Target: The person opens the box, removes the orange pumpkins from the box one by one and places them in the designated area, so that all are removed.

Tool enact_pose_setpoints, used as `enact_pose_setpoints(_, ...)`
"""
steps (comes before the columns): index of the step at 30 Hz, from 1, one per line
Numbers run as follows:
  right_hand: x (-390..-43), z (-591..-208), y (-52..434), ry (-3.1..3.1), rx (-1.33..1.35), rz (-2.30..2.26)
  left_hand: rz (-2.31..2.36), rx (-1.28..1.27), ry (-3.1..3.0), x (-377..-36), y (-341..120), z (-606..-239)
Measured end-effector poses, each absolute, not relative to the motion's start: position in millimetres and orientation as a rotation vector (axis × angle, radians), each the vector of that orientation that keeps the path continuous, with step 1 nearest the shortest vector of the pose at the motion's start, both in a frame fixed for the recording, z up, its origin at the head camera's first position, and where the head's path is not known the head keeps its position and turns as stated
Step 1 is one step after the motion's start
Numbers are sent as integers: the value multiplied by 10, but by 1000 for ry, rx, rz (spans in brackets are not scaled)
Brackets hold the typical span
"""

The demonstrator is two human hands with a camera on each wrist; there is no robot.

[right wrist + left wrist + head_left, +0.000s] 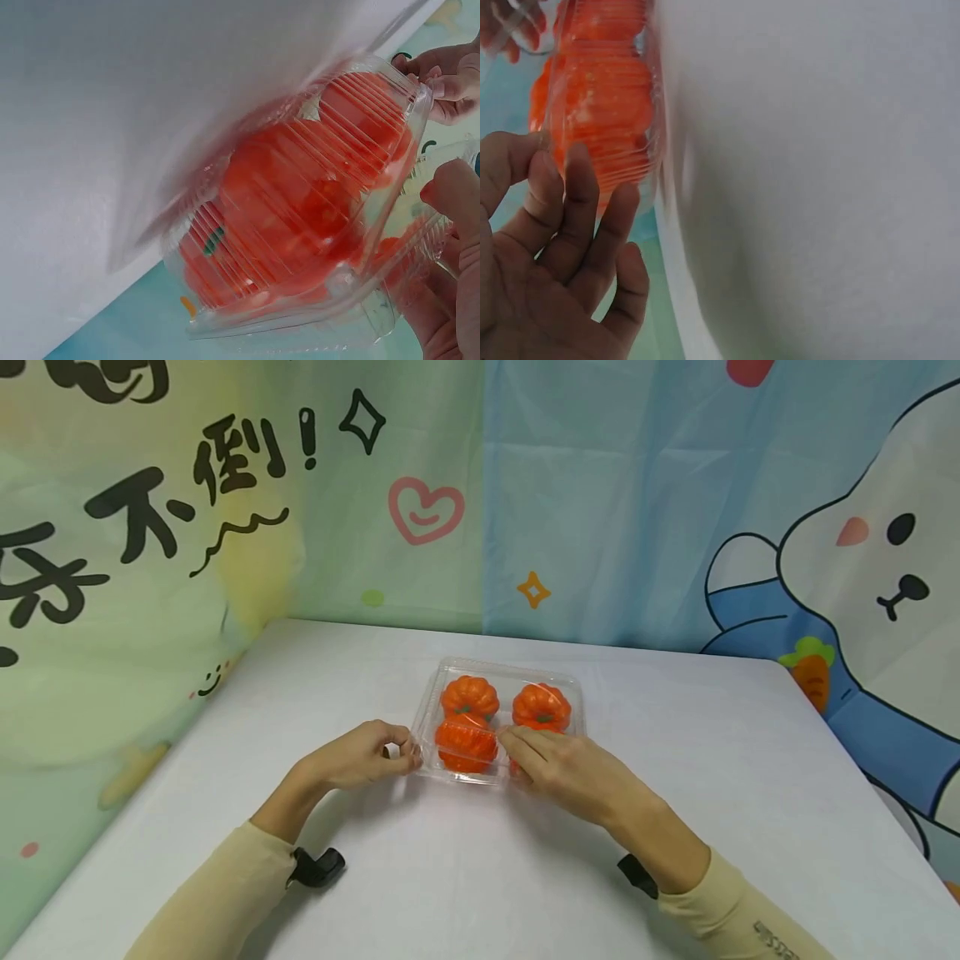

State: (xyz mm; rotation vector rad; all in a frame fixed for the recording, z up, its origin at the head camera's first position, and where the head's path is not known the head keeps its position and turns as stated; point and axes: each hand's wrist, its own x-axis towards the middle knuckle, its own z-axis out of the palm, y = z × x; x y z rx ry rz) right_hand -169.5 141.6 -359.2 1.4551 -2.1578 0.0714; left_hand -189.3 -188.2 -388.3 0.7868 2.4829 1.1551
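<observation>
A clear plastic clamshell box [491, 670] with orange ribbed pumpkins [468, 697] in it lies on the white table. At its front left corner my left hand [371, 752] pinches the rim between thumb and index finger; the left wrist view shows the other fingers [619, 210] loosely bent beside the wall. My right hand [562, 768] reaches over the front right part and covers a pumpkin there. In the right wrist view its thumb [450, 191] and fingers hold the edge of a clear lid [431, 240], which stands apart from the rim on that side.
White cloth covers the table [480, 877]. Behind it hangs a printed curtain [585, 510] with a cartoon bear, a heart and black lettering. Dark wrist-worn devices [318, 867] show under both cream sleeves [225, 893].
</observation>
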Motion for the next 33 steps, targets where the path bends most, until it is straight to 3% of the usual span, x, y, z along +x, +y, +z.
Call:
enact_pose_setpoints(18, -1750, -3420, 1459, -2227, 1508, 128, 1113, 866, 2520, -1928, -1864, -3906)
enact_pose_setpoints(33, -1988, -3076, 1766, -2069, 1356, 292, 1136, 830, 2512, -1913, -1932, -3873)
